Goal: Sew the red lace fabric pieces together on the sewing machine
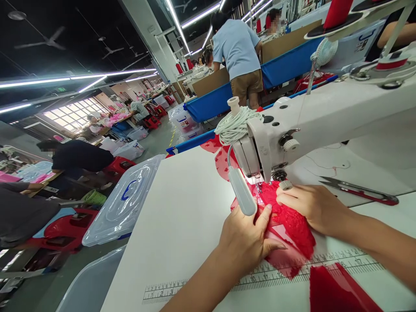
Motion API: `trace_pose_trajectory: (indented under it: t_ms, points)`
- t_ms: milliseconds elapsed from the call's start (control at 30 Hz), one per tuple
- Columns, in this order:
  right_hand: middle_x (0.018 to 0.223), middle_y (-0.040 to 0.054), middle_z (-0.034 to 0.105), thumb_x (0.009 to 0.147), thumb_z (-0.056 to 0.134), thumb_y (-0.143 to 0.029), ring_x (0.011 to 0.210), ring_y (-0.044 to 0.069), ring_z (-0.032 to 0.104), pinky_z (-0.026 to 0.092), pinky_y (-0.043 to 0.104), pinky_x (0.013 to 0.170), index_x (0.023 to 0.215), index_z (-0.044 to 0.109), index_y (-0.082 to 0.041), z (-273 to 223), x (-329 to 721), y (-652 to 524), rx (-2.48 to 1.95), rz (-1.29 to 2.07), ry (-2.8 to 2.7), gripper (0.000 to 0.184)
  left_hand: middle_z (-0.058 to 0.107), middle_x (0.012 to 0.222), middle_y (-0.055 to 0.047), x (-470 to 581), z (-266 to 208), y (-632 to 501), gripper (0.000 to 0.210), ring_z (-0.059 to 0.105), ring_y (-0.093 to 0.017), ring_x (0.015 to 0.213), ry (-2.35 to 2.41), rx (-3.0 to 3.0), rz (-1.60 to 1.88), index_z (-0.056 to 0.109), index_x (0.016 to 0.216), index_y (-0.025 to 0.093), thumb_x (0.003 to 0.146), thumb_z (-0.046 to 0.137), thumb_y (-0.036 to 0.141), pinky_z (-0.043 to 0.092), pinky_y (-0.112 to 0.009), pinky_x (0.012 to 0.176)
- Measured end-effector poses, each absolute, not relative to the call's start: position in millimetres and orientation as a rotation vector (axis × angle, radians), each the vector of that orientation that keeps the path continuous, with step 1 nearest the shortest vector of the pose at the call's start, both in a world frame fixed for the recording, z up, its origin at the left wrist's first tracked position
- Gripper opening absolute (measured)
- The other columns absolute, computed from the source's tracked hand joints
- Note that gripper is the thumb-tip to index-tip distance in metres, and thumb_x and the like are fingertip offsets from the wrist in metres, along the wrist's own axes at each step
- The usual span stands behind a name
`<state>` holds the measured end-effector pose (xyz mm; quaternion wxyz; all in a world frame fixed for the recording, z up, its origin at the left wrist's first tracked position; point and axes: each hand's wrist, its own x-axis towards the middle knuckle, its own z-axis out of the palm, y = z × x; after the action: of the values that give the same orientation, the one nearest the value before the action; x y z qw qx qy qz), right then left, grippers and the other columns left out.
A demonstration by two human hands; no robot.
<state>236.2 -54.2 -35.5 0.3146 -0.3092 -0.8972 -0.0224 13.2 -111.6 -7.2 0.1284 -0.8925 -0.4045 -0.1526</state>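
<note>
Under the needle area of a white sewing machine [328,117] lies red lace fabric [292,227], with sheer red mesh around it. My left hand [242,242] rests on the fabric's left side, thumb and fingers spread; a grey lamp head [242,190] hides some fingertips. On the right side, my right hand [313,208] has curled fingers pinching the lace close to the presser foot [259,187]. Beyond the needle, more sheer red fabric [222,162] with a dotted pattern spreads over the table. A separate red fabric piece [339,288] lies at the front edge.
Thread snips [360,190] lie right of my right hand. A ruler strip [162,292] runs along the table front. Pale green cord [238,125] sits coiled on the machine head. Left of the table stands a lidded clear bin [126,195]. A person in light blue [237,52] stands beyond.
</note>
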Motion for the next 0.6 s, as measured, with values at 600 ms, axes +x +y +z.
trace_pose_trajectory:
  t_ms: [600]
  points:
    - [0.101, 0.0048, 0.064, 0.088, 0.043, -0.012, 0.073, 0.019, 0.055, 0.033, 0.033, 0.059, 0.101, 0.062, -0.025, -26.0, 238.6, -57.2, -0.967, 0.117, -2.499, 0.027, 0.067, 0.119, -0.019, 9.4, -8.5, -104.2, 0.075, 0.062, -0.034, 0.109, -1.105, -2.543, -0.478, 0.063, 0.13, 0.011, 0.097, 0.032, 0.071, 0.05, -0.048, 0.091]
